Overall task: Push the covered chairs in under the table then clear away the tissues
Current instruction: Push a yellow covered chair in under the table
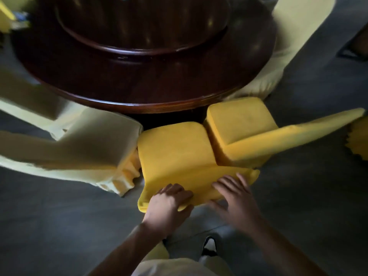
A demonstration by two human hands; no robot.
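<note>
Left hand curls over yellow chair backrest top | right hand flat, fingers spread | seat front just short of table rim

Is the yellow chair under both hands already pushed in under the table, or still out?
Still out. The chair's whole seat shows in front of the table edge.
</note>
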